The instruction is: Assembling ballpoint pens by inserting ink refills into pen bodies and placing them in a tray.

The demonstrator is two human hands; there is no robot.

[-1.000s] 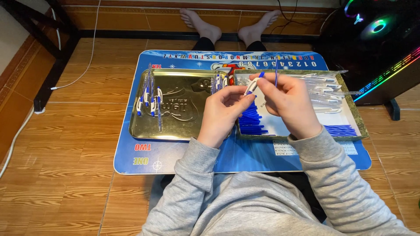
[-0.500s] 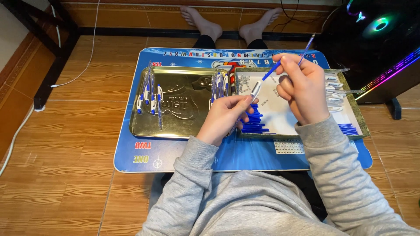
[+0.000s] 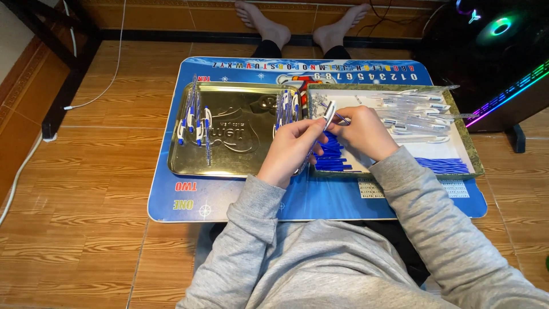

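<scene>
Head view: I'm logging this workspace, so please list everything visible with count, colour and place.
Mat: one, blue, on the wood floor.
Metal tray: one, gold, left on the mat.
Finished pens: several, blue and white, in two clusters in the metal tray.
Box tray: one, green-rimmed, right on the mat.
Clear barrels: a pile, in the box tray.
Refills: two blue heaps, along the box tray's near side.
Computer case: one, black, lit, far right.
Cable: one, white, far left.
Feet: two, bare, beyond the mat.
Left hand, right hand: together holding one pen.
</scene>
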